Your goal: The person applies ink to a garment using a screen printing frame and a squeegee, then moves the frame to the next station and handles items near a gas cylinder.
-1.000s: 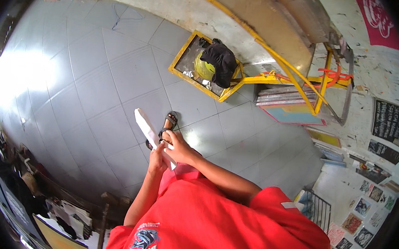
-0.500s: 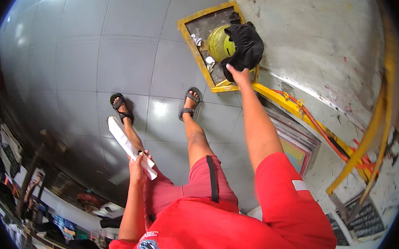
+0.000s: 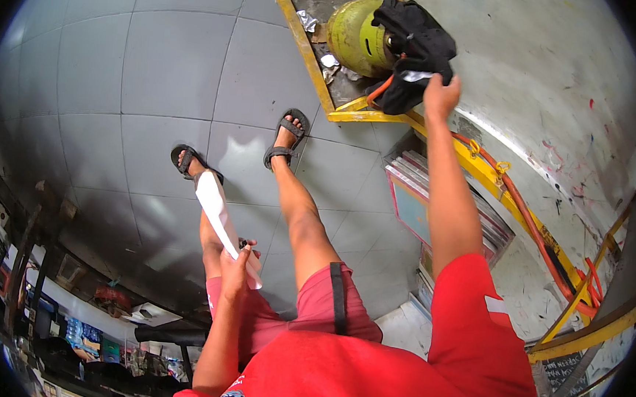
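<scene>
My right hand (image 3: 441,96) is closed on the edge of a black cloth (image 3: 415,43), perhaps a garment, that drapes over the top of a yellow-green gas cylinder (image 3: 355,39). An orange hose (image 3: 379,92) comes out from beneath the cloth beside the cylinder. The cylinder rests in a yellow-framed metal tray (image 3: 309,61). Low in front of my left thigh, my left hand (image 3: 238,263) grips a long folded white sheet (image 3: 217,210), which looks like paper. Something small and dark shows at the fingers of that hand, too small to name.
Crumpled foil and paper scraps (image 3: 329,65) lie in the tray. A yellow bar (image 3: 493,177) with the hose tied along it runs right from the tray. Framed panels (image 3: 410,197) lean beneath it. Cluttered shelving (image 3: 95,330) stands at lower left; grey tiles (image 3: 169,63) cover the floor.
My right hand has shifted right with the cloth, uncovering more of the cylinder and the orange hose. My left hand still holds the white sheet. The whole view has shifted somewhat.
</scene>
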### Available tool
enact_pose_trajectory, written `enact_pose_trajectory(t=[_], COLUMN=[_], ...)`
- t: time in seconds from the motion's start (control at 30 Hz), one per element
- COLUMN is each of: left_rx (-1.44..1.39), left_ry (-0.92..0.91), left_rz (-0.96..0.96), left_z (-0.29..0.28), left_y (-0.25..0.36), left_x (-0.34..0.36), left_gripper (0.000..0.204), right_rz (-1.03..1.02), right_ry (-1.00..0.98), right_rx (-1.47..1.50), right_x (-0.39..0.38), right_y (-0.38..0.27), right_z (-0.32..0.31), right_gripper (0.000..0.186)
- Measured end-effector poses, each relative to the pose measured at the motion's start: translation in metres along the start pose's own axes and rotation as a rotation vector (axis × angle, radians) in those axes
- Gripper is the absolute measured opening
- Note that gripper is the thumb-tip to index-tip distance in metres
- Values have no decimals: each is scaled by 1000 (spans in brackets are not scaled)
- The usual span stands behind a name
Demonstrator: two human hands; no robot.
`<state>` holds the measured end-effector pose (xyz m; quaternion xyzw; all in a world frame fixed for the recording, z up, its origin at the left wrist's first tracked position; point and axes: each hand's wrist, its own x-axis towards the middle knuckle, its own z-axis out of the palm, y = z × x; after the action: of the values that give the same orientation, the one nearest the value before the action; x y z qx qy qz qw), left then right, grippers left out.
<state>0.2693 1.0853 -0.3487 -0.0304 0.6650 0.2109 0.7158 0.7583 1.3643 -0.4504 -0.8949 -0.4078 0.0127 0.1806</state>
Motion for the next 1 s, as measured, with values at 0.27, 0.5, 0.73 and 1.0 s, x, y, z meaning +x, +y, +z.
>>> enact_pose_trajectory(t=[0.27, 0.5, 0.73, 1.0], left_rx=[126, -161, -411, -108], left_ry=[-314, -435, -241, 29], left_rz=[221, 150, -37, 50], left_z=[97, 110, -18, -43], left_y=[115, 184, 122, 69], left_x=[12, -2, -42, -34], left_gripper=[27, 58, 50, 43], right_rz=[-273, -532, -558, -227], right_ry=[-9, -988, -1558, -211], right_rx=[366, 424, 607, -68], right_x=[-28, -201, -204, 20], right_y=[-142, -216, -213, -45], right_z=[-154, -204, -189, -5], right_gripper=[26, 42, 53, 59])
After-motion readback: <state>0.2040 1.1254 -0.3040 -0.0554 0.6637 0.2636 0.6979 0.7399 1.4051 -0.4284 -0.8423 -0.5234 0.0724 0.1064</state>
